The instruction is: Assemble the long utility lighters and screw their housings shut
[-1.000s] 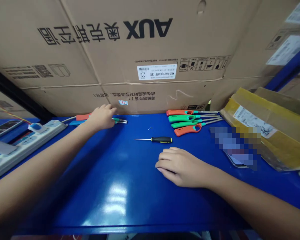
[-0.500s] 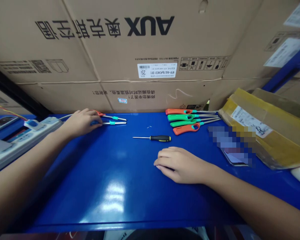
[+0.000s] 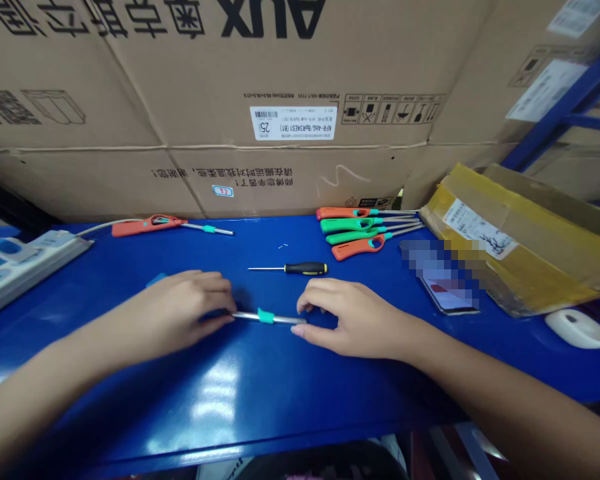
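Note:
My left hand (image 3: 195, 307) is closed around a long-nosed lighter, whose blue handle end (image 3: 156, 279) peeks out behind my wrist. The lighter's metal barrel (image 3: 285, 320), with a teal sleeve on it, points right above the blue tabletop. At the barrel's tip is my right hand (image 3: 353, 317), thumb and fingers apart on either side; whether it touches the metal I cannot tell. Just beyond the hands lies a screwdriver (image 3: 305, 268) with a black and yellow handle. An orange lighter (image 3: 147, 226) rests at the back left.
Several orange and green lighters (image 3: 350, 225) lie together at the back right. Near them are a phone (image 3: 450, 293), a yellow-taped carton (image 3: 530, 233) and a white mouse (image 3: 580, 328). A power strip (image 3: 25, 267) sits at left. A big cardboard box (image 3: 220, 80) stands behind.
My left hand has brought the blue lighter from the back left toward the middle front. My right hand has opened its fingers by the barrel tip. The view has shifted slightly.

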Motion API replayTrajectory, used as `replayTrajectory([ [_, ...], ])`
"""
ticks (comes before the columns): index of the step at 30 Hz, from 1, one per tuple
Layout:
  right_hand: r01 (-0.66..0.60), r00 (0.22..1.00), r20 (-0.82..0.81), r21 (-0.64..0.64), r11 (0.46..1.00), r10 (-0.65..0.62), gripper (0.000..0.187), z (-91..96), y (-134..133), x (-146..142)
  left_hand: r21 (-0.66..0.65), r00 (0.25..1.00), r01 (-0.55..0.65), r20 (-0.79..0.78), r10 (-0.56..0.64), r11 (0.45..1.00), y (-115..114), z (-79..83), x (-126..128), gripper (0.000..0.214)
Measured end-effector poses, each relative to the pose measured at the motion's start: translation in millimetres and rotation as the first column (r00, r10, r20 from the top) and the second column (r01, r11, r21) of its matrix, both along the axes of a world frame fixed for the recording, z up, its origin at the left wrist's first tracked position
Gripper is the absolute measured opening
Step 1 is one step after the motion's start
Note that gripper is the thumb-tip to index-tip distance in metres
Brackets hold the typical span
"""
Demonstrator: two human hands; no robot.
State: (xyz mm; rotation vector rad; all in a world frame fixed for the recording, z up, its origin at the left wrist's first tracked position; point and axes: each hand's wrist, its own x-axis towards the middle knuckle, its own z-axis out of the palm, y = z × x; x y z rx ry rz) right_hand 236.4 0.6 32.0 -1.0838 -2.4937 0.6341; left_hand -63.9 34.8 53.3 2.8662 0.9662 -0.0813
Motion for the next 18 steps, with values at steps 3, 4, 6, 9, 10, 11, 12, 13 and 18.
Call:
replayTrajectory([
  [3, -0.025, 0.996, 0.085, -0.066, 0.997, 0.031, 0.031, 4.2, -1, 1, 0.071, 0.991, 0.038, 0.122, -0.046, 0.997, -25, -8.5, 34, 0.008],
  [4, -0.043, 0.992, 0.118, -0.079, 0.996, 0.052, 0.031, 4.9, -1, 1, 0.078, 0.987, 0.032, 0.156, -0.044, 0.996, -31, -12.2, 45, 0.008],
  [6, -0.083, 0.981, 0.168, -0.109, 0.991, 0.101, 0.025, 6.1, -1, 2, 0.067, 0.978, 0.032, 0.202, -0.045, 0.997, -41, -18.9, 62, 0.01],
  [9, -0.113, 0.961, 0.233, -0.171, 0.979, 0.152, 0.014, 9.9, 1, 9, 0.002, 0.974, 0.036, 0.222, -0.036, 0.999, -43, -23.4, 73, 0.012],
  [10, -0.098, 0.954, 0.262, -0.197, 0.975, 0.149, 0.013, 12.4, 2, 13, -0.011, 0.975, 0.04, 0.219, -0.037, 0.999, -40, -22.9, 73, 0.021],
  [11, -0.07, 0.946, 0.295, -0.221, 0.973, 0.135, 0.013, 15.3, 2, 18, -0.019, 0.977, 0.039, 0.209, -0.034, 0.999, -36, -21.6, 71, 0.03],
  [12, -0.036, 0.935, 0.335, -0.245, 0.969, 0.119, 0.013, 18.8, 3, 24, -0.027, 0.98, 0.034, 0.196, -0.028, 0.999, -32, -19.8, 68, 0.038],
  [13, 0.0, 0.922, 0.372, -0.269, 0.963, 0.104, 0.013, 22.5, 4, 30, -0.039, 0.984, 0.029, 0.177, -0.022, 0.999, -28, -17.9, 64, 0.044],
  [18, 0.152, 0.836, 0.543, -0.366, 0.918, 0.077, 0.014, 38.1, 9, 54, -0.133, 0.99, 0.001, 0.14, 0.017, 0.991, -15, -14.3, 44, 0.048],
])
